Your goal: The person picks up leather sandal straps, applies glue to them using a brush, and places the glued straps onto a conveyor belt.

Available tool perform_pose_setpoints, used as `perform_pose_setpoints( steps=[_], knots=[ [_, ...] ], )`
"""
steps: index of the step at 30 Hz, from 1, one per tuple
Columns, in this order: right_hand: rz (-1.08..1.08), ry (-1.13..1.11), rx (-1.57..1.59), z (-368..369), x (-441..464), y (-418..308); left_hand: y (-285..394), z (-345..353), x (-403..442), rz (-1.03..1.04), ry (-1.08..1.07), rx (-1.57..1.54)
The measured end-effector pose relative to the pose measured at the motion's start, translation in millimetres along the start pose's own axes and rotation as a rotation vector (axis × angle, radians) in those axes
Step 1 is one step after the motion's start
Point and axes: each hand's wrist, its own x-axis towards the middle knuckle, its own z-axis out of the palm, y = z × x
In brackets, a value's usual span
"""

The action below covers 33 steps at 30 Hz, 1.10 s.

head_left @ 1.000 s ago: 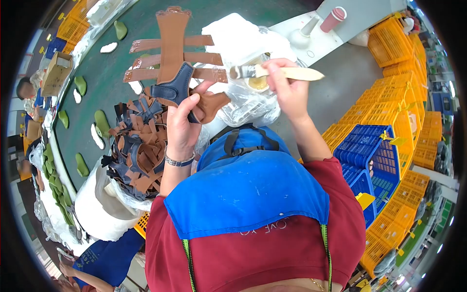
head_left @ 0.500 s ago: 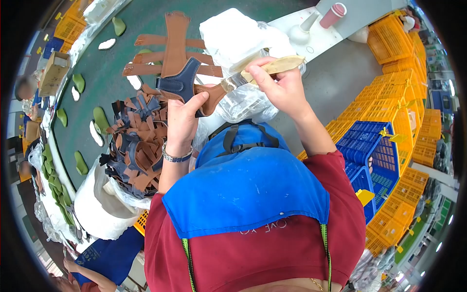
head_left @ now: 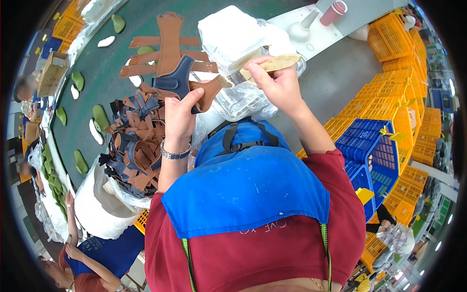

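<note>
Plainly, in the head view, the left hand (head_left: pixel 181 119) pinches the strapped leather piece (head_left: pixel 170 53) by its lower part, straps jutting over the green tabletop (head_left: pixel 92 53), a pile of cut pieces (head_left: pixel 138 146) crowding close below. The right hand (head_left: pixel 278 85) grips the brush (head_left: pixel 277 63), fingers closed, tip at the leather's edge; rightward, grey floor (head_left: pixel 335 80) stretches toward yellow crates (head_left: pixel 384 78).

Read roughly "OVE XO" on the maroon shirt (head_left: pixel 258 255) (partly hidden by the blue apron (head_left: pixel 248 194)). Showed "16", then an unclear digit, on a co-worker's dark blue garment (head_left: pixel 114 254), beside characters too small to make out.
</note>
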Motion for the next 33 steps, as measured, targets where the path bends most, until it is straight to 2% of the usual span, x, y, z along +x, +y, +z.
perform_pose_setpoints(
  steps=[9, 13, 16, 17, 18, 22, 24, 28, 29, 33],
  knots=[
    [0.118, 0.222, 0.287, -24, 8, -13, 4, 10, 10, 0.040, -0.030, -0.002],
    [0.171, 0.268, 0.393, -30, 9, -10, 5, -15, 26, 0.183, 0.067, 0.552],
    [0.135, 0.275, 0.400, -26, 5, -10, 17, -16, 27, 0.685, 0.371, 0.815],
    [0.126, 0.282, 0.399, -25, 3, -10, 24, -25, 24, 0.603, 0.333, 0.729],
    [0.117, 0.289, 0.398, -25, 3, -10, 28, -28, 24, 0.676, 0.399, 0.719],
    [0.082, 0.295, 0.369, -27, 6, -14, 62, -46, 11, 0.550, 0.509, 1.164],
    [0.087, 0.238, 0.403, -32, 10, -14, 69, -62, 14, 0.780, 0.461, 1.219],
    [0.075, 0.136, 0.530, -35, 31, -20, 87, -61, 4, 0.594, 0.303, 1.096],
    [0.086, 0.131, 0.554, -33, 37, -23, 79, -66, 8, 0.669, 0.248, 0.942],
    [0.038, 0.007, 0.481, -18, 65, -34, 82, -56, 8, 0.235, 0.083, 0.554]
  ],
)
